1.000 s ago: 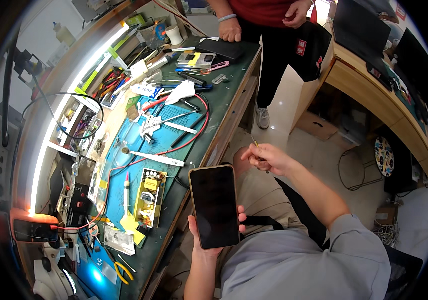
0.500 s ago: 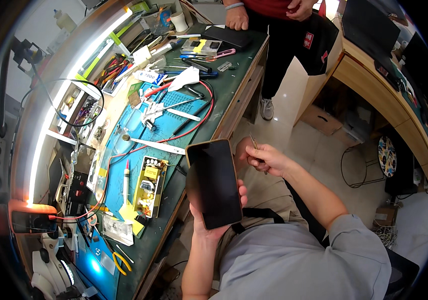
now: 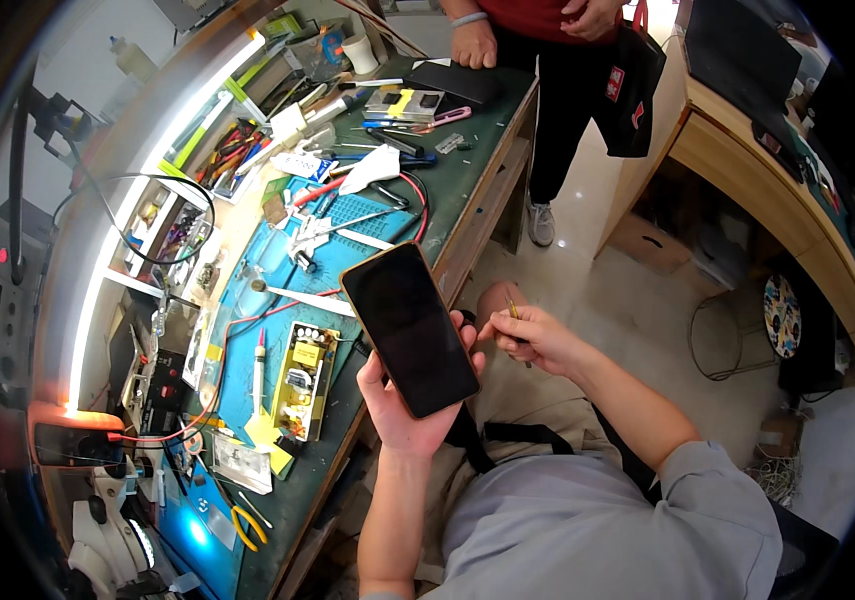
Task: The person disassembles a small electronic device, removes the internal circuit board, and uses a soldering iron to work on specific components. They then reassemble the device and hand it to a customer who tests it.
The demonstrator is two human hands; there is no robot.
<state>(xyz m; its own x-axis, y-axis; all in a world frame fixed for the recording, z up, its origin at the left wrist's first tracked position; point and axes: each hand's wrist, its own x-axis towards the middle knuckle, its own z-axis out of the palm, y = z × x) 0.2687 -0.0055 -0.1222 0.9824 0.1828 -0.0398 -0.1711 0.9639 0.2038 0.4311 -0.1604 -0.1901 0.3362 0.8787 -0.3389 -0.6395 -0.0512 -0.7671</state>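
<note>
My left hand (image 3: pixel 393 420) is closed round a smartphone (image 3: pixel 410 330) with a dark screen and a gold rim, held up near the bench edge. My right hand (image 3: pixel 538 342) grips a thin metal tool (image 3: pixel 514 309), perhaps tweezers or a small driver, just right of the phone, its tip pointing up. Left of the phone, on the blue mat (image 3: pixel 248 375), lie an open circuit board module (image 3: pixel 308 385), a syringe (image 3: pixel 259 375) and red test leads.
A co-worker's hand (image 3: pixel 473 42) rests on the bench's far end; the co-worker stands in dark trousers. Crowded bench tools, a microscope (image 3: pixel 108 540) and a lit strip lamp line the left. A wooden desk (image 3: pixel 728 180) stands right, a round stool (image 3: pixel 783 315) beneath it.
My left hand has raised the phone up and leftward in the picture and tilted it anticlockwise. My right hand, still gripping the tool, is slightly lower than half a second ago.
</note>
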